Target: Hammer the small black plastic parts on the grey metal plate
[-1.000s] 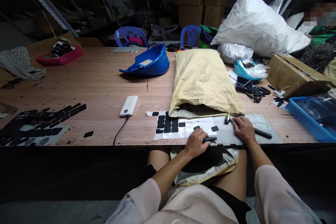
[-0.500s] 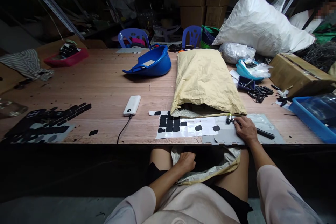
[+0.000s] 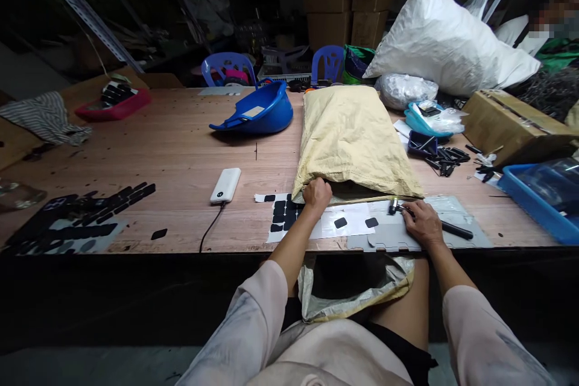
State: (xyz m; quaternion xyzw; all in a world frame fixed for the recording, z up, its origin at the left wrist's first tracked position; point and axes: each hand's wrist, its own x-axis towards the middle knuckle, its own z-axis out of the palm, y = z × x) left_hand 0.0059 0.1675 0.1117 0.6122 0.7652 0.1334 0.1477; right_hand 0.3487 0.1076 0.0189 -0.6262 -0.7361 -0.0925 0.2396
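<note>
My left hand [image 3: 316, 194] reaches to the open mouth of the yellow woven sack [image 3: 355, 139] lying on the table, fingers curled at its edge; what they hold, if anything, is hidden. Just below it lies a white sheet [image 3: 316, 220] with several black pads stuck on it. My right hand [image 3: 423, 224] rests on a grey plate [image 3: 389, 240] at the table's front edge, fingers closed on a slim black tool [image 3: 446, 228] with a metal tip. An open bag [image 3: 357, 289] sits on my lap under the table edge.
A white power bank [image 3: 225, 185] with a cable lies left of the sheet. Black pads [image 3: 85, 214] lie at the far left. A blue basin [image 3: 257, 111], a blue tray [image 3: 538, 196], a cardboard box [image 3: 506, 123] and a white sack [image 3: 446, 42] stand around. Another person sits at far right.
My left hand dropped a black piece from the table edge into the lap bag, then rose to the yellow sack's mouth. My right hand stayed on the tool.
</note>
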